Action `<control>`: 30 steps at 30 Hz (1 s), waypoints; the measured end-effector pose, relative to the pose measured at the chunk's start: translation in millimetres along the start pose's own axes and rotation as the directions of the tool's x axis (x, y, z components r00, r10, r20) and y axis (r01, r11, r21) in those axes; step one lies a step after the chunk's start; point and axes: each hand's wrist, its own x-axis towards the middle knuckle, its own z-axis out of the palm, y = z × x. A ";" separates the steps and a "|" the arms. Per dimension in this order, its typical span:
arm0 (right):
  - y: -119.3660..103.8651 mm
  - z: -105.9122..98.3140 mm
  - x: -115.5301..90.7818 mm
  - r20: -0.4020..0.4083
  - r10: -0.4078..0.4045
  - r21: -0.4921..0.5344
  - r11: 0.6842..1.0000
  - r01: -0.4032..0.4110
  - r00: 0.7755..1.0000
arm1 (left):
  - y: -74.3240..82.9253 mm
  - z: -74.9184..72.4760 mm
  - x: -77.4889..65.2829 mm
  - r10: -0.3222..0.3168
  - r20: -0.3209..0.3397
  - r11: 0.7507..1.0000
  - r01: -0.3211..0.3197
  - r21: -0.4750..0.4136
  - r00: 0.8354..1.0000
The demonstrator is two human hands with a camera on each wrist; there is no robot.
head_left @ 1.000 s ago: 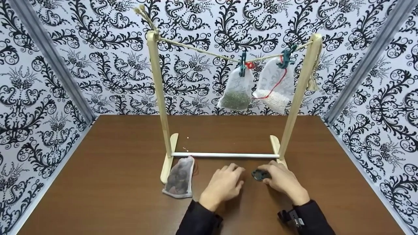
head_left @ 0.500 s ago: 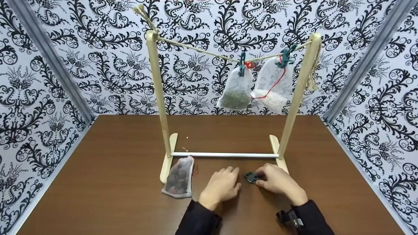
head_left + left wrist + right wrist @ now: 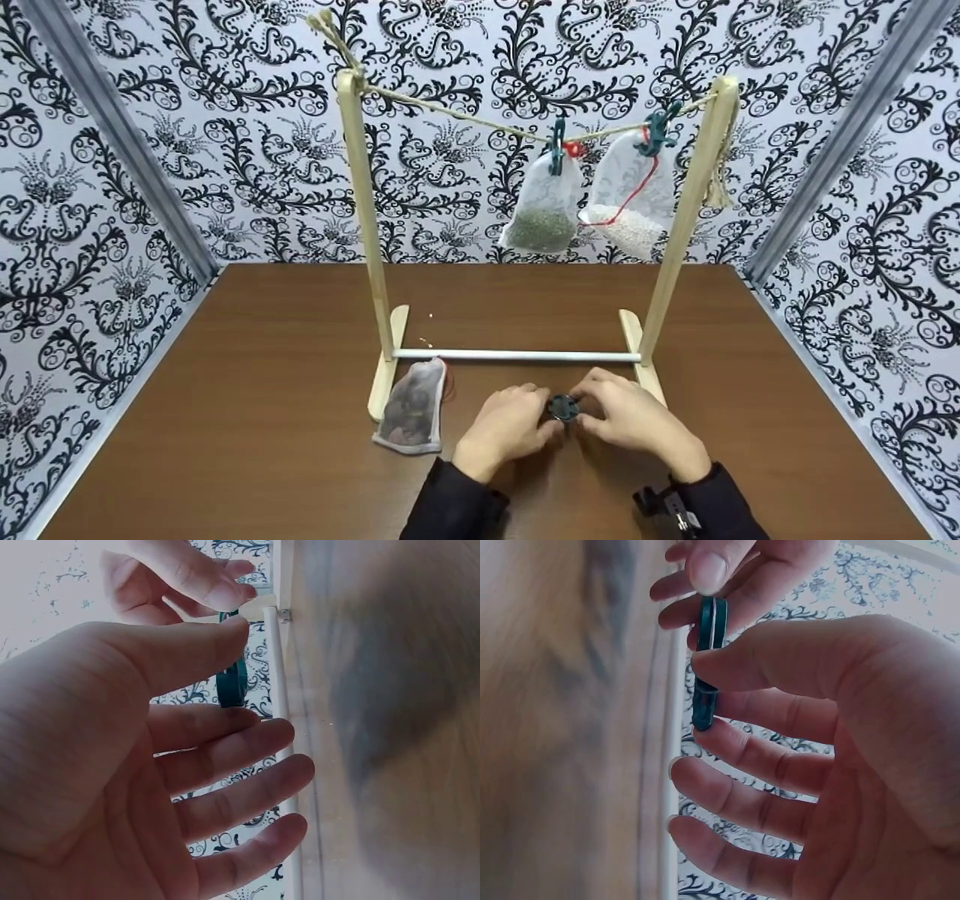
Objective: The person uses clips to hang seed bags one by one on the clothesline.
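Observation:
A dark green ring-shaped clip (image 3: 563, 408) is held low over the table between the two hands. My right hand (image 3: 637, 420) pinches it from the right with thumb and forefinger; the right wrist view shows the clip (image 3: 708, 622) edge-on, its lower end between them. From the left, my left hand (image 3: 504, 426) has thumb and forefinger at the clip's other side, apparently pinching it. The left wrist view has the left thumb crossing in front of the clip (image 3: 232, 688), other fingers spread below. Left of the left hand lies a mesh bag (image 3: 412, 409) of dark round pieces.
A wooden frame (image 3: 679, 225) stands behind the hands, with a white bar (image 3: 517, 355) low across it. From its rope (image 3: 450, 114) hang a mesh bag of green bits (image 3: 541, 225) and one of white grains (image 3: 628, 225), held by green clips (image 3: 656, 133).
My right hand has carried the clip leftward to the left hand's fingertips. The left hand has barely shifted, and its thumb and forefinger now meet the clip. The bags stay where they were.

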 end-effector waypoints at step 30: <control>-16.1 -16.3 -7.6 -0.071 -0.180 0.006 0.983 0.181 0.981 | -11.1 -16.5 -20.8 0.140 -0.087 0.990 -0.137 0.039 0.986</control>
